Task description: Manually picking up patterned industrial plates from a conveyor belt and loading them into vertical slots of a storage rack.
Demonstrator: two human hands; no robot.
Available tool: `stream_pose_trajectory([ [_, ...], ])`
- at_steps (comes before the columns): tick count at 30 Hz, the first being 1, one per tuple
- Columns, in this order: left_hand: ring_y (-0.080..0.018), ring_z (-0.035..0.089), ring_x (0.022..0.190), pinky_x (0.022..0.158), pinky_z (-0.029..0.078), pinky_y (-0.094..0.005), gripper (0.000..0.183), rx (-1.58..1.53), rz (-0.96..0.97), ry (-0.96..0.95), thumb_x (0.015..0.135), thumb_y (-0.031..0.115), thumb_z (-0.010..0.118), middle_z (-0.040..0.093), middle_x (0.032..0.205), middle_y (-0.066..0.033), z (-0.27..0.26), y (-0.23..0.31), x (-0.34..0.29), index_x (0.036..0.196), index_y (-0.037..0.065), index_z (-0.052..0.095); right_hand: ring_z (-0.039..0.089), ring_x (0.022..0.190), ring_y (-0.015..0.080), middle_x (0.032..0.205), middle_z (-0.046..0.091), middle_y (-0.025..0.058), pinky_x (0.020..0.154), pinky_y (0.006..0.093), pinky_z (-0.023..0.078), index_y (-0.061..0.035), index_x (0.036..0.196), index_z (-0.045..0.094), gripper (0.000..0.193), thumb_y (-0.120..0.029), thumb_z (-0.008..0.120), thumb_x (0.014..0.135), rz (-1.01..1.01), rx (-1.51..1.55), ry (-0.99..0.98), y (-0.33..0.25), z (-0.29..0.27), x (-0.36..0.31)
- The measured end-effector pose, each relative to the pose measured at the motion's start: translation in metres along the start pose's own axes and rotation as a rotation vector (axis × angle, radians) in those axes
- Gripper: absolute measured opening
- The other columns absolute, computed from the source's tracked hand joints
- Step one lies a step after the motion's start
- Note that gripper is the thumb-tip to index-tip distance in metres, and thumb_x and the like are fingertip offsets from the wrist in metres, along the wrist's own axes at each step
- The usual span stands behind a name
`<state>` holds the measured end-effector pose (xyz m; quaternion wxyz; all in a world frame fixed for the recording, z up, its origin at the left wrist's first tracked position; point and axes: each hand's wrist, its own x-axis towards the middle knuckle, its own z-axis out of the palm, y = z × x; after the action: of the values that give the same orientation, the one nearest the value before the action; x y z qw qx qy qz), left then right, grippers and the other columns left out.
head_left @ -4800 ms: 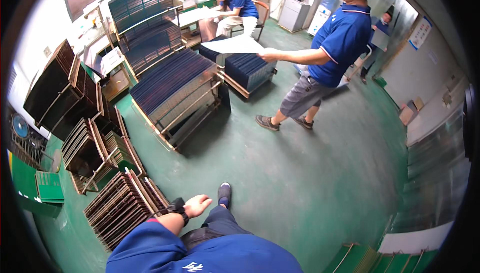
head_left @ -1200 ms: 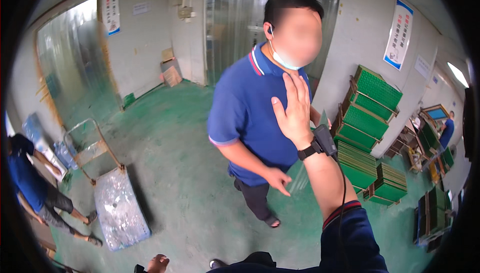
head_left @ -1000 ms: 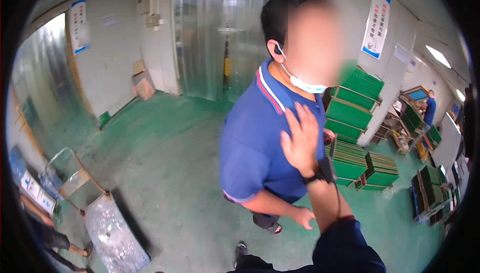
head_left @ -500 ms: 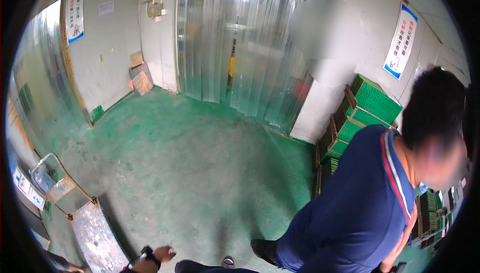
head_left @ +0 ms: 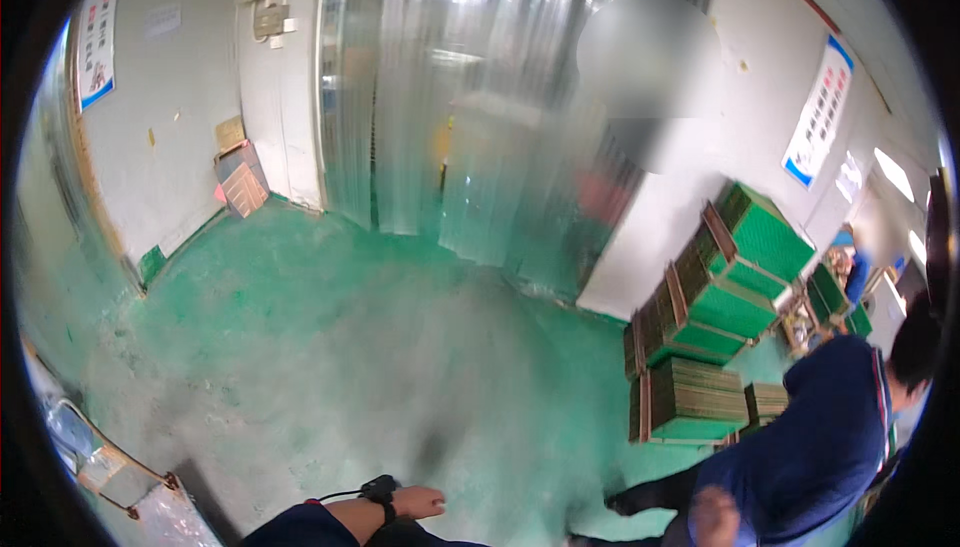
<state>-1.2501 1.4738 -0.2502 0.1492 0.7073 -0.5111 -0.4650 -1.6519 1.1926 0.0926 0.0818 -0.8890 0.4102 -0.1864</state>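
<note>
My left hand is low in front of my body, fingers loosely curled in, with nothing seen in it. A black band and small device with a thin cable sit on that wrist. A blurred hand rises at the lower edge, overlapping a co-worker in dark blue. It looks like my right hand, but its fingers are smeared and I cannot be sure whose it is. Neither hand touches anything that I can see. The co-worker is facing away toward the right.
Several green crates holding flat stacks stand along the right wall. A strip curtain hangs across the doorway ahead. A platform cart is at the lower left. Cardboard pieces lean in the corner. The floor is green, worn grey.
My view has turned right. The co-worker has moved farther off to the right, showing more crates. My left hand has swung forward, and the blurred hand has come into view.
</note>
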Motion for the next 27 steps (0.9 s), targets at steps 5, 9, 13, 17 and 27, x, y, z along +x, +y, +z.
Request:
stream_pose_trajectory([
  [5, -0.0411, 0.068, 0.102, 0.087, 0.052, -0.0522, 0.050, 0.165, -0.278, 0.011, 0.090, 0.045, 0.055, 0.071, 0.105, -0.0237, -0.106, -0.160, -0.044, 0.109, 0.000, 0.069, 0.063, 0.110, 0.0361, 0.122, 0.066, 0.0217, 0.091, 0.0453, 0.051, -0.0033, 0.130, 0.060, 0.043, -0.027, 0.065, 0.095, 0.141, 0.027, -0.786, 0.122, 0.239, 0.012],
  [9, -0.0372, 0.065, 0.112, 0.096, 0.051, -0.0498, 0.042, -0.094, -0.687, 0.326, 0.094, 0.040, 0.055, 0.072, 0.112, -0.0190, -0.213, -0.215, -0.082, 0.117, 0.007, 0.069, 0.066, 0.099, 0.0360, 0.116, 0.068, 0.0227, 0.082, 0.0465, 0.052, -0.0050, 0.128, 0.061, 0.043, -0.031, 0.066, 0.095, 0.151, 0.182, -0.740, 0.070, 0.286, 0.042],
  [13, -0.0358, 0.067, 0.109, 0.092, 0.054, -0.0442, 0.036, 0.024, -0.802, 0.469, 0.097, 0.032, 0.051, 0.071, 0.112, -0.0190, -0.223, -0.255, -0.108, 0.116, 0.007, 0.069, 0.066, 0.100, 0.0362, 0.118, 0.067, 0.0224, 0.082, 0.0479, 0.052, -0.0057, 0.129, 0.062, 0.043, -0.032, 0.065, 0.095, 0.242, 0.172, -1.041, 0.056, 0.331, 0.132],
  [17, -0.0372, 0.064, 0.115, 0.097, 0.051, -0.0461, 0.046, -0.080, -0.692, 0.320, 0.096, 0.043, 0.053, 0.068, 0.120, -0.0194, -0.230, -0.229, -0.059, 0.119, 0.007, 0.068, 0.066, 0.100, 0.0354, 0.120, 0.067, 0.0214, 0.080, 0.0469, 0.053, -0.0054, 0.131, 0.061, 0.045, -0.031, 0.065, 0.094, 0.001, 0.102, -1.095, 0.092, 0.406, 0.270],
  [27, -0.0392, 0.063, 0.110, 0.092, 0.048, -0.0481, 0.041, -0.481, -0.571, 0.710, 0.093, 0.042, 0.054, 0.068, 0.112, -0.0173, -0.351, -0.080, 0.102, 0.115, 0.008, 0.060, 0.052, 0.125, 0.0411, 0.138, 0.056, 0.0230, 0.104, 0.0497, 0.043, -0.0131, 0.142, 0.052, 0.050, -0.038, 0.054, 0.099, -0.417, -0.049, -0.881, -0.033, 0.498, 0.746],
])
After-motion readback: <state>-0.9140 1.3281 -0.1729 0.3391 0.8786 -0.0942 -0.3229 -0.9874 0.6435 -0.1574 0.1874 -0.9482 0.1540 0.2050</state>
